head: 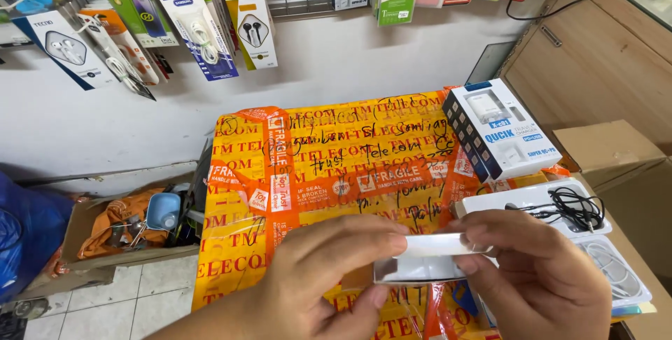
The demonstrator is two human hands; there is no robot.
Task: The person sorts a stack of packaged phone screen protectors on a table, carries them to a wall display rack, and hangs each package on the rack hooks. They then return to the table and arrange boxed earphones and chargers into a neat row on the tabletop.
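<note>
Held over the near edge of the orange-taped parcel (336,165): a small white box (427,259), flat and oblong, with a shiny end flap turned towards the camera. Pinched by the left hand (329,277), thumb under and fingers curled over the left end; gripped likewise by the right hand (539,277) at the right end, fingers closed on top. Judged to be the stage of turning or opening the box, flap not yet clearly lifted. Called for by any further handling: one end kept firmly pinched, the other fingertips freed to work the flap, the box kept over the parcel.

Packages, by place:
- Far right corner of the parcel: a white and blue charger box (500,130), upright-lidded, set at an angle, overhanging the edge slightly.
- Just off the right edge: a white tray (490,203) with a coiled black cable (577,208); beneath it, clear packs of white cable (616,270).
- Parcel top: wrapped in orange printed tape, square warning stickers across the middle, black handwriting over the far half.
- Wall beyond the far edge: hanging packs, namely a blue and white cable pack (199,25), a yellow and white earphone pack (252,21), a green pack (133,4).
- Right of the parcel: a plain cardboard carton (602,145) against a wooden counter (595,53).
- Floor, left of the parcel: an open carton of orange wrapping (119,228).
</note>
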